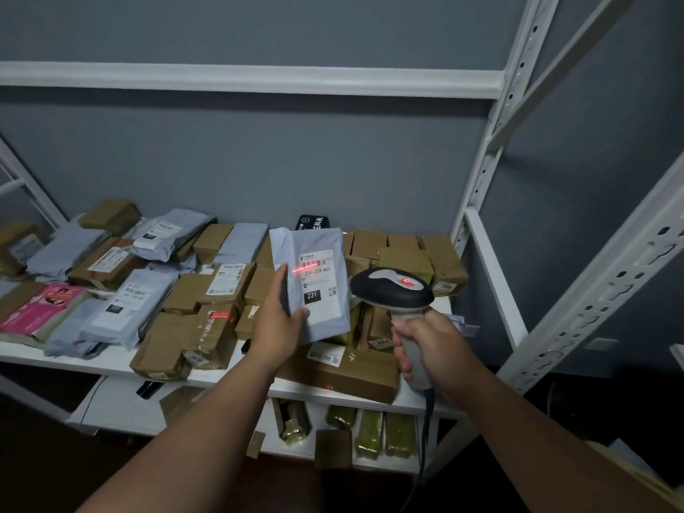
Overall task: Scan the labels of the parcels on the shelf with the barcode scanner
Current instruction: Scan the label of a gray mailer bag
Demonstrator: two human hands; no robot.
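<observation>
My left hand [278, 320] holds a grey mailer bag [329, 320] upright above the shelf, thumb on its front, label facing me. The white label [317, 281] reads 231-239-K01, and a red scan line lies across its barcode. My right hand [431, 349] grips the handle of the black and grey barcode scanner [392, 290], whose head points at the label from the right. A cable hangs down from the scanner's handle.
The white shelf board [111, 359] carries several brown cardboard boxes [192, 338], grey mailer bags [122, 309] and a pink package [44, 309]. White perforated uprights [488, 142] stand at the right. A lower shelf holds green-wrapped packs [399, 435].
</observation>
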